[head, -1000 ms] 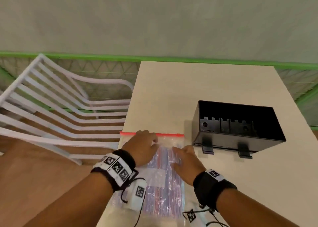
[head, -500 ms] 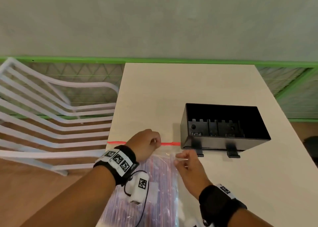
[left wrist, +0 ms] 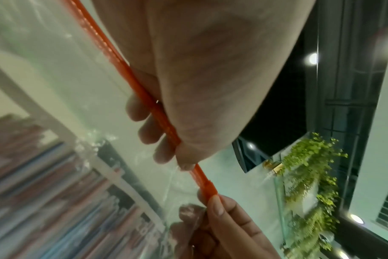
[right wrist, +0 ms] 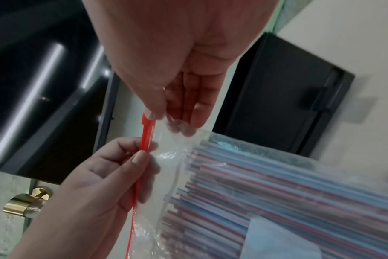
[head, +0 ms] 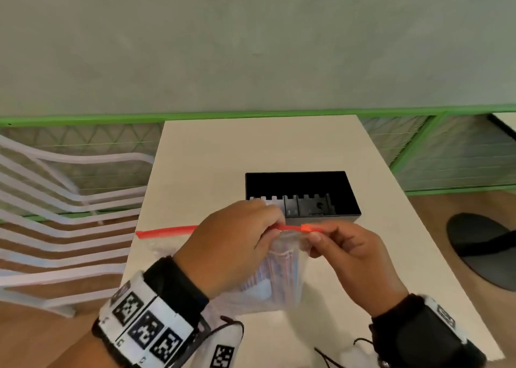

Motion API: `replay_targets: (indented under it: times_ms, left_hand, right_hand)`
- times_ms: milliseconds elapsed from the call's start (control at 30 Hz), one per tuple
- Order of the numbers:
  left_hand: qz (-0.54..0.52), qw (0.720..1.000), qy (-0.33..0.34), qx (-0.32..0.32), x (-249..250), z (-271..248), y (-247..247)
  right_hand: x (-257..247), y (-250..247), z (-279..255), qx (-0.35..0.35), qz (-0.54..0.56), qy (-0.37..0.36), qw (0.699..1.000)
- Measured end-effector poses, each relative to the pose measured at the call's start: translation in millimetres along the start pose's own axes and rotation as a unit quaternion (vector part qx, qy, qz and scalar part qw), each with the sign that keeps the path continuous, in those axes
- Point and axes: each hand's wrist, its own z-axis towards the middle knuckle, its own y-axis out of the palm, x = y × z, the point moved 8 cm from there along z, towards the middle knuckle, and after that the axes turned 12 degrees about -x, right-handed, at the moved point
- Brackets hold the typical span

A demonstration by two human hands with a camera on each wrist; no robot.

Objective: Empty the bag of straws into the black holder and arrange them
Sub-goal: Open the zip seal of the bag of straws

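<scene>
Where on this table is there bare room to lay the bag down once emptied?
Bare table lies behind the holder up to the far edge, and right of it toward the right edge. The near middle is crowded: both hands, left and right, hold the bag there.

Soft even daylight, wide-angle edge warping, wrist views motion-blurred — ceiling lamps flaring

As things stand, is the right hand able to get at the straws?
Probably not yet: the straws lie sealed inside the bag, and the right hand pinches its red zip strip.
</scene>
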Motion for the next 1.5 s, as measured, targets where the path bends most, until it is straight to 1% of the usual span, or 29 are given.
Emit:
replay_targets:
  times_ms: [133,333,567,700,900,1033,1167,1367,1500]
  left_hand:
    - [0.045,0.998,0.036,-0.010,40,25,14]
    - [0.048,0.998,0.048,0.001,71,42,29]
    - [0.070,0.996,0.055,0.016,83,43,33]
    - [0.093,0.994,0.044,0.030,82,37,29]
    - [0.106,0.994,0.007,0.023,62,19,22]
    - [0.101,0.994,-0.038,0.013,36,1,15]
    - [0.089,0.993,-0.080,0.019,7,-26,7]
    - [0.064,0.989,-0.127,0.046,-28,-64,0]
    - [-0.016,0.984,-0.156,0.086,-47,-85,-4]
  right_hand:
    - [-5,-24,-12,-0.004,-0.007,-0.008,1.000]
    - [-9,-47,-24,-0.020,-0.040,-0.032,0.998]
    - [-12,-59,-25,-0.087,-0.111,-0.078,0.987]
    - [-12,-58,-25,-0.100,-0.105,-0.090,0.985]
    - [-9,-62,-24,-0.111,-0.101,-0.090,0.985]
    - [-5,-73,-25,-0.091,-0.073,-0.094,0.989]
    - [-2,-78,-26,-0.079,-0.048,-0.093,0.991]
    - [9,-84,-26,-0.065,-0.026,-0.082,0.994]
    - [13,-82,-23,-0.059,0.005,-0.071,0.996]
